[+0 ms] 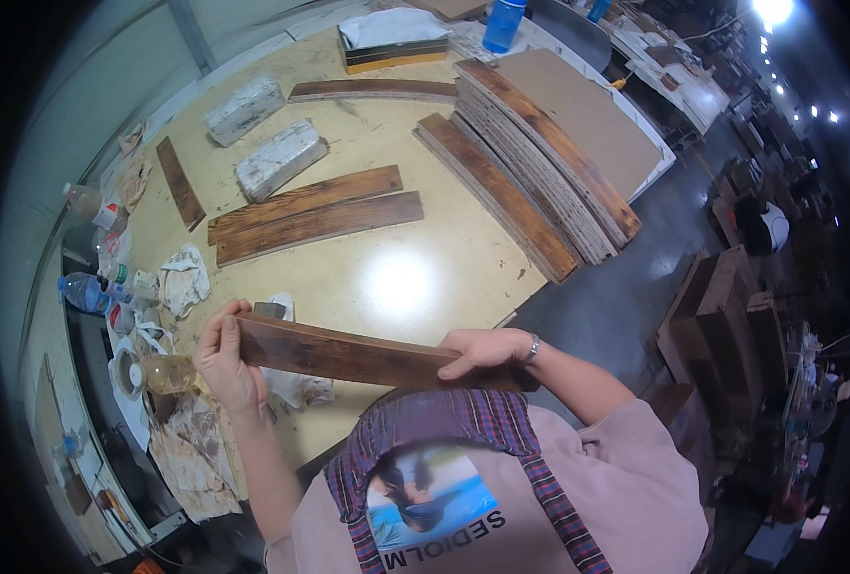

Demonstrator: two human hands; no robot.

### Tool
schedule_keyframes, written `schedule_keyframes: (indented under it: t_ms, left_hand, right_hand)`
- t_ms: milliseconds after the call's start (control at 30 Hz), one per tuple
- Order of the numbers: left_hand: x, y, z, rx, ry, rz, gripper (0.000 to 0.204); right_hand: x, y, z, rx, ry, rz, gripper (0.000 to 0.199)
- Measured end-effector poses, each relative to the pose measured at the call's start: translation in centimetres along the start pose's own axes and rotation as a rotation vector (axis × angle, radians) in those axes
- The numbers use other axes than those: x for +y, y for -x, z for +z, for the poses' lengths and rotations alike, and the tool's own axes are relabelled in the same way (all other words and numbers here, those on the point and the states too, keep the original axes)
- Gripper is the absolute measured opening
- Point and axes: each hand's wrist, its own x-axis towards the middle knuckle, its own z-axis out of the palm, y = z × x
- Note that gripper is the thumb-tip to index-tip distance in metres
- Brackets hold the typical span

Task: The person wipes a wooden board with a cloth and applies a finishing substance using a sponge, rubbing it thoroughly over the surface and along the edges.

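A dark brown wooden plank (348, 353) spans the space in front of my body, held up off the table at both ends. My left hand (226, 356) grips its left end, thumb on the face. Toward the other end, my right hand (482, 355) is wrapped round the plank, with the thumb over its upper face. Beyond it, two similar brown planks (320, 222) lie side by side on the pale yellow table (473, 253). A crumpled stained cloth (302, 388) shows partly behind the held plank.
A stack of planks (549, 143) stands at the table's right edge. Two whitish wrapped blocks (281, 160) sit farther back, near a short plank (180, 184) and a long one (372, 90). Bottles (85, 292) and stained rags (190, 459) line the left side. A box (393, 50) stands at the back.
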Motion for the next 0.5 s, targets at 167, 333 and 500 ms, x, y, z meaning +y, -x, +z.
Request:
schedule_keyframes:
  t_ms: [167,333,500]
  left_hand:
    - [0.8,0.0,0.3,-0.089,-0.205,0.125,0.012]
    - [0.1,0.2,0.1,0.057,-0.182,0.044,0.015]
    - [0.9,0.8,0.4,-0.015,-0.093,-0.016,0.021]
  right_hand:
    - [1.0,0.0,-0.1,-0.061,-0.053,-0.017,0.040]
    - [0.6,-0.5,0.0,-0.060,-0.093,-0.002,0.046]
    - [0.7,-0.7,0.7,-0.026,-0.248,-0.050,0.047]
